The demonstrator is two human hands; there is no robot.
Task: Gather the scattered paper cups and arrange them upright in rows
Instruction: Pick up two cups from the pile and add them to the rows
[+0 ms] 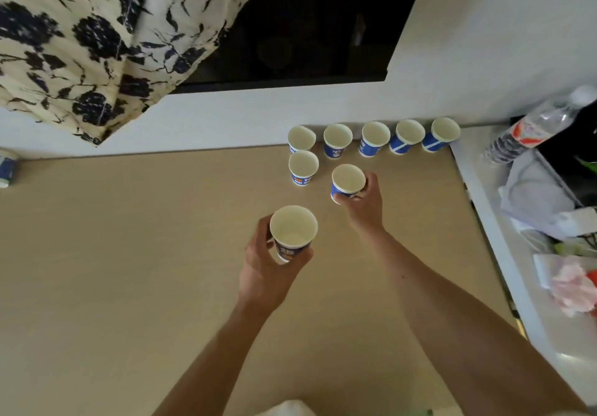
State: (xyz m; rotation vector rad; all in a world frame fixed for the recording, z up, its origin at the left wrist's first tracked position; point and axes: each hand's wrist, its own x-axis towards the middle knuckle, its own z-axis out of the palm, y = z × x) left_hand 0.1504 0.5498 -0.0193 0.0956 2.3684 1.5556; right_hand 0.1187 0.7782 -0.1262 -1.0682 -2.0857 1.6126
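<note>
Right hand [361, 201] beside cup rows [374, 139]

cups [337, 140]: blue, cream inside | table [129, 254]: tan | curtain [80, 44]: cream, navy floral

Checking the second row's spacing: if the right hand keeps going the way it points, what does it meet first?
Probably the back row: the right hand, holding a cup, points toward the middle cup. Depth is unclear.

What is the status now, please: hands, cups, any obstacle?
Left hand holds cup; right hand holds another. Six cups upright by wall. Stray cup far left.
</note>
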